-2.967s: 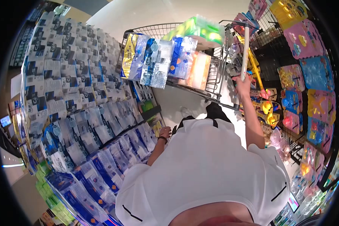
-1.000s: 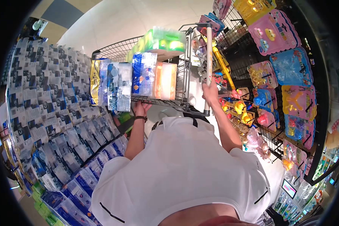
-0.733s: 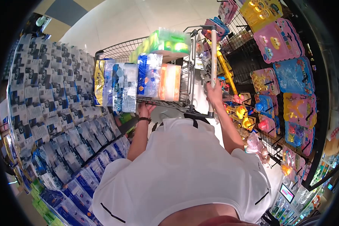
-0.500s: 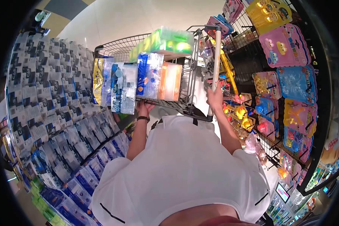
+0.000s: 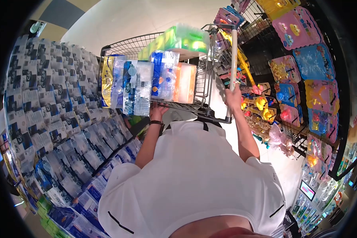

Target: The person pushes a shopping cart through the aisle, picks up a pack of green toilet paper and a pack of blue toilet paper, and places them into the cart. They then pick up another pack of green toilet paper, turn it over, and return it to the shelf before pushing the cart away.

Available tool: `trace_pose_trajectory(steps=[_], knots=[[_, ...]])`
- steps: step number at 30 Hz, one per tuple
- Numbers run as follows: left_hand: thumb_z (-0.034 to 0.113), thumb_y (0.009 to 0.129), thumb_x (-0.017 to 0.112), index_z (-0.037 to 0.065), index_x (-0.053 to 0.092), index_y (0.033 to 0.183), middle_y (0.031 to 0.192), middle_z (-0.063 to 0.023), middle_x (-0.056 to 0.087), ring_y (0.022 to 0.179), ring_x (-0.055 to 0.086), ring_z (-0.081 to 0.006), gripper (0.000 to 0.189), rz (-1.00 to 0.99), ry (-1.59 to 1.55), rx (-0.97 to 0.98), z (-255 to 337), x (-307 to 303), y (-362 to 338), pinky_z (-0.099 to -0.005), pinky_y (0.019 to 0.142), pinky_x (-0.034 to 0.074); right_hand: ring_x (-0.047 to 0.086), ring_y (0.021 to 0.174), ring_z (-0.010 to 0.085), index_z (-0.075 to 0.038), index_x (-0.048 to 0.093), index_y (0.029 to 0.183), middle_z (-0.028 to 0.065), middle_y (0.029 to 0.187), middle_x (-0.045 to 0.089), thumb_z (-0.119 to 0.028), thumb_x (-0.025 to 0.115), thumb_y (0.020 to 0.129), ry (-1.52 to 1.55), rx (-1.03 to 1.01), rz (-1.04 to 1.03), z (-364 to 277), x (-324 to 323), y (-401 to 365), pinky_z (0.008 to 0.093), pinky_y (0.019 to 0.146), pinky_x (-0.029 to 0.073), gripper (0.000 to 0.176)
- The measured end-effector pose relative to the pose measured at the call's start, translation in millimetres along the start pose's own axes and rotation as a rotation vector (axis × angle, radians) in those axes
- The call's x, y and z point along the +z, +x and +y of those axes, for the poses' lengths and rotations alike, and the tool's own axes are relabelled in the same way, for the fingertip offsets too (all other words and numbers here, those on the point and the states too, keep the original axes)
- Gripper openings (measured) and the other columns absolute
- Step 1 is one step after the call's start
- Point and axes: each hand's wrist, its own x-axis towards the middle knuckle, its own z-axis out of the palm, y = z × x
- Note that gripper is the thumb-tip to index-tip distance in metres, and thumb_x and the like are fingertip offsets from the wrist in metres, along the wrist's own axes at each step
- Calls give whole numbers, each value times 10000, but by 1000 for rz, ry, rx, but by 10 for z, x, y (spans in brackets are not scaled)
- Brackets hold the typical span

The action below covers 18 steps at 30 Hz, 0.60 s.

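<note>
A wire shopping cart (image 5: 200, 85) stands in front of me, turned sideways. My right hand (image 5: 233, 97) is wrapped round its pale handle bar (image 5: 234, 59). Against the cart's near side is my left hand (image 5: 158, 112), fingers stretched out and partly apart, just below a blue-and-clear plastic pack (image 5: 137, 87). Its fingertips are partly hidden there. Inside the cart are a yellow-and-white pack (image 5: 109, 81), a blue-and-white pack (image 5: 164, 75), an orange-and-white pack (image 5: 184, 83) and a large green wrapped pack (image 5: 184, 39).
Stacked plastic-wrapped packs (image 5: 39, 99) fill the display on the left. On the right, a dark rack (image 5: 261, 59) holds carded toys, with yellow ducks (image 5: 261, 103) hanging near my right forearm. Pale floor (image 5: 119, 20) stretches beyond the cart.
The cart and its packs have shifted slightly to the right in view, with both hands still at it. The toy rack has slid lower and nearer.
</note>
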Motion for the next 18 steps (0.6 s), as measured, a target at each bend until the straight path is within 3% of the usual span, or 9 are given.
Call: trace_pose_trajectory(steps=[4,9,18], knots=[[288,1083,517,37,402,1254,992,-131,586,889,721,-372,325,31,-15,-66,-7,-138,30,-553,773,628,534,471,173,-20,469,1191,85,717,544,-51,586,918,37,-4,37,64,75,-271,344,395,446,299],[285,1083,518,36,417,1228,950,-129,583,841,720,-370,306,-22,18,-34,55,-268,-66,-554,737,631,497,463,150,-43,476,1113,62,722,515,-38,569,916,105,15,86,302,172,-473,320,372,407,218],[255,1067,544,52,436,1150,929,-132,601,793,719,-370,244,-49,27,-36,63,-414,-167,-541,665,639,410,445,112,-47,479,1119,20,705,467,2,524,897,317,102,112,456,244,-982,291,365,367,231]])
